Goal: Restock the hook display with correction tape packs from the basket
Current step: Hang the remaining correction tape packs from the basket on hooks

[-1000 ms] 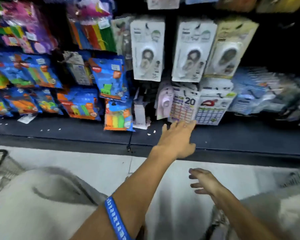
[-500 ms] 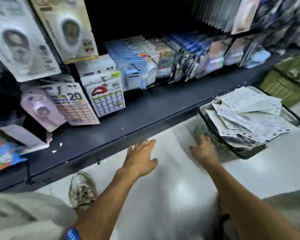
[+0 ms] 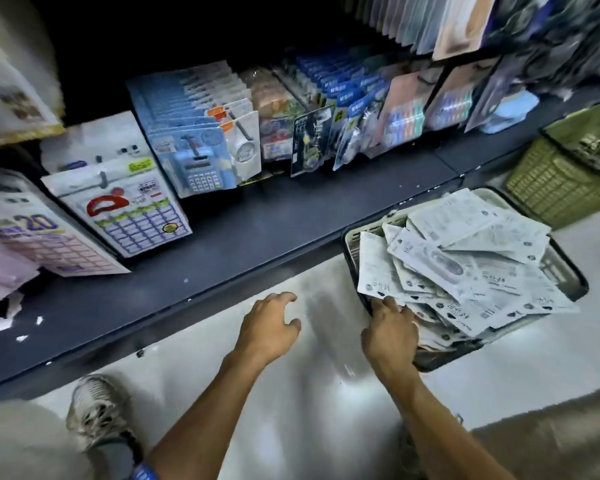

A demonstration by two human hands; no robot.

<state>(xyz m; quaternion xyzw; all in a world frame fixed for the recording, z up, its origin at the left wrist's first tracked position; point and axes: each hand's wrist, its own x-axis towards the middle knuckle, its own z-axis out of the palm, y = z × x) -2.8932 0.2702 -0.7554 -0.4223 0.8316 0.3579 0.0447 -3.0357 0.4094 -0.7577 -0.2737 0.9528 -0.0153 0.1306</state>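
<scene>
**Reaching into the basket of packs**

Kneeling on a pale floor (image 3: 291, 403) beside a dark low shelf (image 3: 222, 251). Right hand (image 3: 390, 336) laid at the near left corner of the grey basket (image 3: 565, 275), fingertips on the edge of the packs there; whether pinching one or only touching, cannot tell, fingers partly hidden. Left hand (image 3: 269, 329) held over the floor just short of the shelf edge, fingers apart and loosely bent, holding nothing, well clear of the basket.

Correction tape packs (image 3: 465, 265) heaped loose in the basket, white printed backs up, some hanging over the near rim. Basket resting on the floor, pushed up against the shelf front.

Hanging above the shelf: calculator packs (image 3: 194, 157) in a blue row, sticker sheets (image 3: 132, 216) to their left, more blue and pink packs to the right, too blurred to name. Green crate (image 3: 555, 181) beyond the basket, far right. Worn sneaker (image 3: 97, 410) at lower left; blue wristband (image 3: 144, 474) on the left forearm.
</scene>
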